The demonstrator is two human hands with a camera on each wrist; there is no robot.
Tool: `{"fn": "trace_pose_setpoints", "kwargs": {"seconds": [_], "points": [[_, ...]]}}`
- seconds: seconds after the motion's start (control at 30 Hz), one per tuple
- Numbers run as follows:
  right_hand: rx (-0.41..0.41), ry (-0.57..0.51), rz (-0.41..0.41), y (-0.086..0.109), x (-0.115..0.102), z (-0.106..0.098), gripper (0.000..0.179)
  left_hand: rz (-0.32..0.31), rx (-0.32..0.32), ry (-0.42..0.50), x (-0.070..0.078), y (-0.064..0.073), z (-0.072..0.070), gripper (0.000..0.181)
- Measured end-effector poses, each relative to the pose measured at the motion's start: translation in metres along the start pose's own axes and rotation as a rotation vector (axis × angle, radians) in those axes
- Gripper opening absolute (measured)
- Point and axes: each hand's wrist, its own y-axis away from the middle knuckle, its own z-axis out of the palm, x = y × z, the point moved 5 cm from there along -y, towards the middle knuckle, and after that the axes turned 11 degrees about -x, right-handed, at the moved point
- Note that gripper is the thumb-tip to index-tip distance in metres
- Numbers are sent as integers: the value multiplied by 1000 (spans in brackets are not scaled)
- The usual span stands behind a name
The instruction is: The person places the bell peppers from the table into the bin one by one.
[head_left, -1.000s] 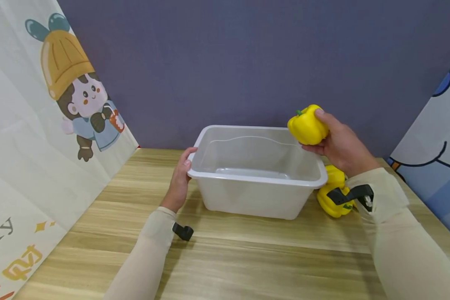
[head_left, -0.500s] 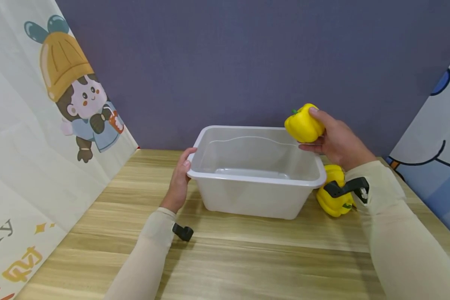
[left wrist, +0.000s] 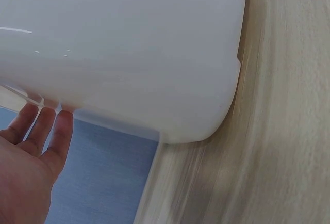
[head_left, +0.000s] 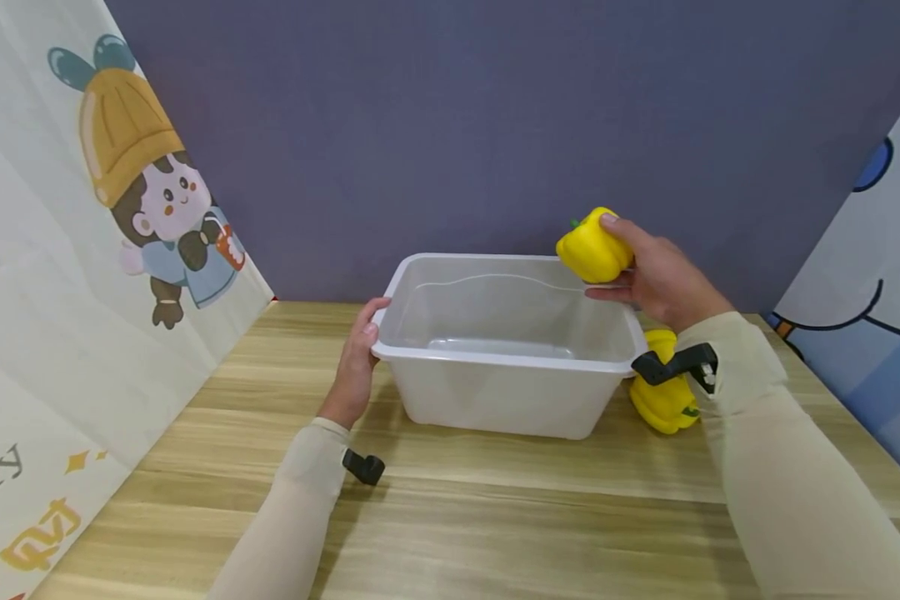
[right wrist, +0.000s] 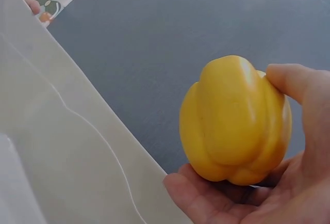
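My right hand holds a yellow bell pepper between thumb and fingers, above the right rear rim of a white plastic bin. In the right wrist view the pepper's lobed side faces the camera, with the thumb on its top edge and the fingers beneath it. My left hand grips the bin's left rim. The left wrist view shows fingertips touching the bin's wall. The bin stands upright on the table, and nothing shows lying in the visible part of its floor.
More yellow bell peppers lie on the wooden table right of the bin, partly hidden by the right wrist's black camera mount. A dark blue-grey panel rises behind; printed sheets flank the sides.
My right hand has moved left with the bell pepper, farther over the bin's right end. The left hand keeps its grip on the rim, and the head view has shifted slightly.
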Motion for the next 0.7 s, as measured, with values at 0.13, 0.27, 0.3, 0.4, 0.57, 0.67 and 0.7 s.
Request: {"fn": "trace_pose_setpoints", "kwargs": {"seconds": [0.13, 0.27, 0.3, 0.4, 0.57, 0.67, 0.7], "points": [[-2, -1, 1, -5, 0, 1, 84, -9, -7, -13, 1, 1, -1, 55], [16, -20, 14, -9, 0, -3, 86, -9, -7, -22, 1, 0, 0, 55], [20, -28, 17, -10, 1, -5, 87, -8, -6, -21, 1, -1, 0, 55], [31, -29, 23, -14, 1, -8, 90, -9, -6, -24, 0, -2, 1, 55], [26, -19, 20, -20, 1, -9, 90, -5, -2, -23, -2, -4, 1, 54], [29, -16, 19, -24, 1, -11, 90, -9, -2, -23, -4, -5, 3, 55], [30, -15, 19, -25, 1, -11, 89, -13, -3, -24, -4, -6, 3, 55]]}}
